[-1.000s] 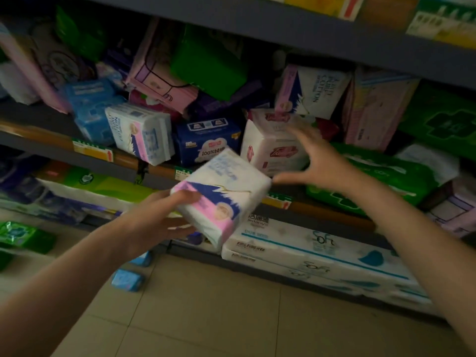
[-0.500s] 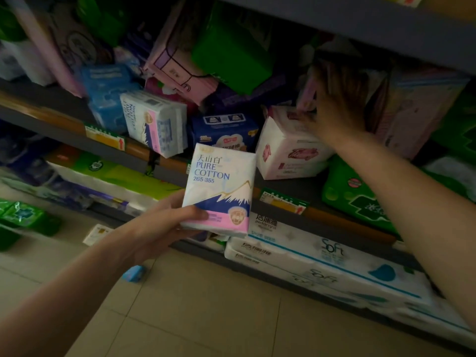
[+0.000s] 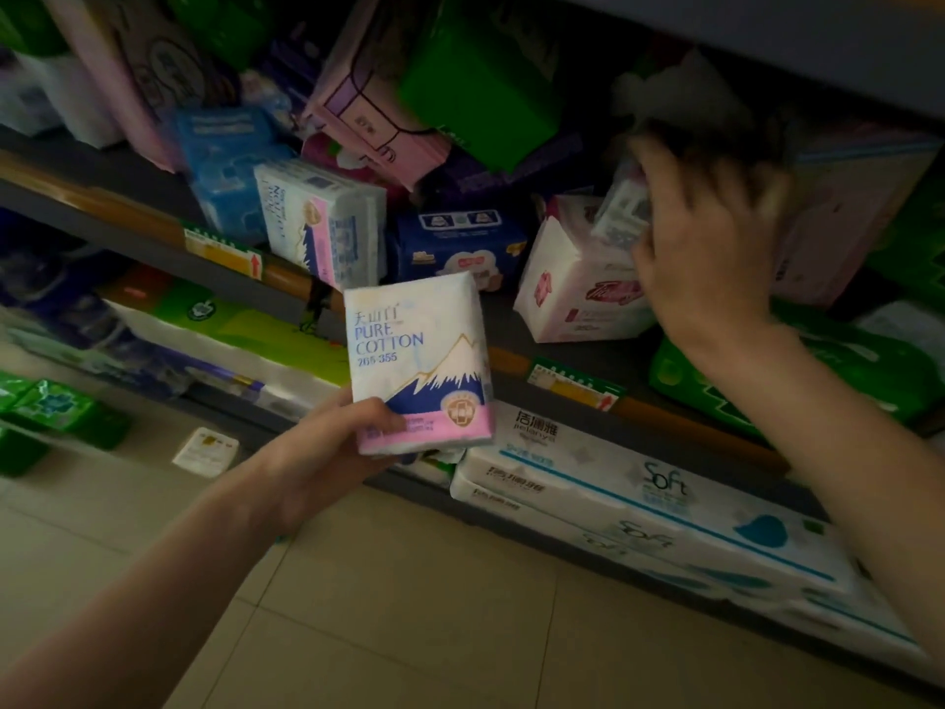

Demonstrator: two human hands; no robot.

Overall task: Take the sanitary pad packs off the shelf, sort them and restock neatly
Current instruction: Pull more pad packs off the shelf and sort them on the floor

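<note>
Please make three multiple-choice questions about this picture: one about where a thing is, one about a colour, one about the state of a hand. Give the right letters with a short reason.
1. Where is the dark blue pack?
A. on the floor
B. on the shelf, behind the held pack
C. in the right hand

2. What colour is the bottom band of the Pure Cotton pack?
A. pink
B. green
C. yellow

3. What is the left hand doing?
A. hanging open
B. pressing flat on the floor
C. gripping the Pure Cotton pack

Answers: 1 B, it sits on the shelf board among other packs. 2 A, a pink strip runs under the mountain drawing. 3 C, thumb and fingers curl round the pack's lower corner.
</note>
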